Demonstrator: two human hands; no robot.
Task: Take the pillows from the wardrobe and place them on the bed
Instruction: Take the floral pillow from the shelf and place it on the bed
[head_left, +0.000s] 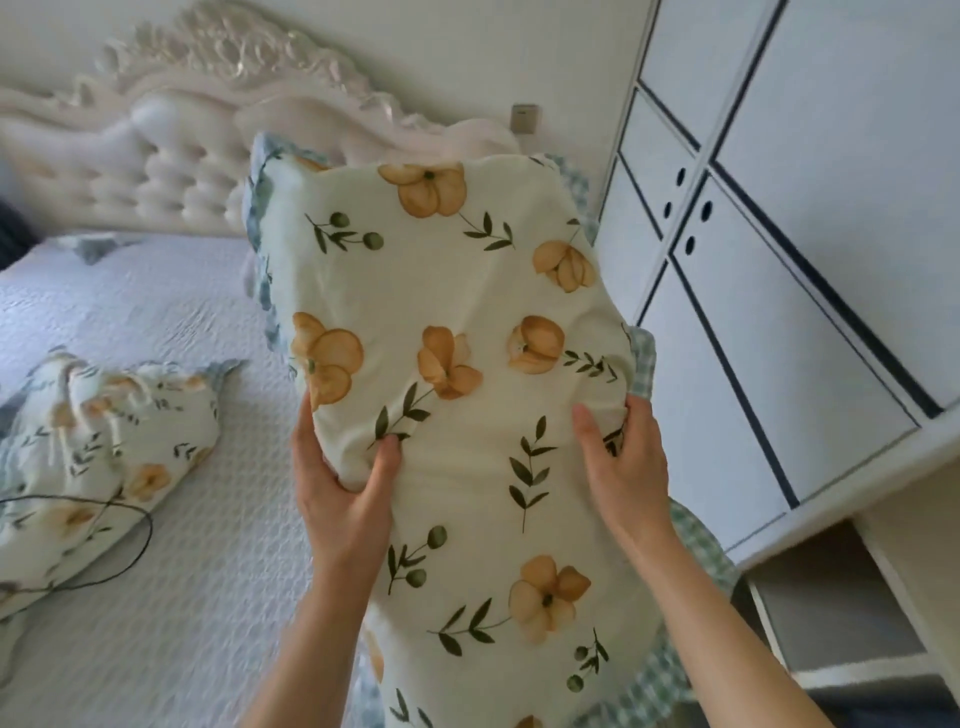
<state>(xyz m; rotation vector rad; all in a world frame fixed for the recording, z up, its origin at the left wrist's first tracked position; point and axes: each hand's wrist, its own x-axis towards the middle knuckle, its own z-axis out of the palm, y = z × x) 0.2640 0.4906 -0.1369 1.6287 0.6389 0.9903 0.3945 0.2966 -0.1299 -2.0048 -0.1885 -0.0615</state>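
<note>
A cream pillow with orange flowers and green leaves (452, 291) fills the middle of the view, held up over the right edge of the bed (171, 322). My left hand (343, 483) grips its left side with the thumb pressed into the fabric. My right hand (623, 457) clasps its right side, by a green checked frill. A second pillow of the same print (98, 441) lies on the white quilted bedspread at the left. The white wardrobe (810, 260) stands to the right with its doors closed.
A carved, tufted cream headboard (156, 150) runs along the back wall. A thin black cord (140, 551) loops over the bedspread and the lying pillow. A dark shape sits at the far left edge. Floor shows below the wardrobe at the lower right.
</note>
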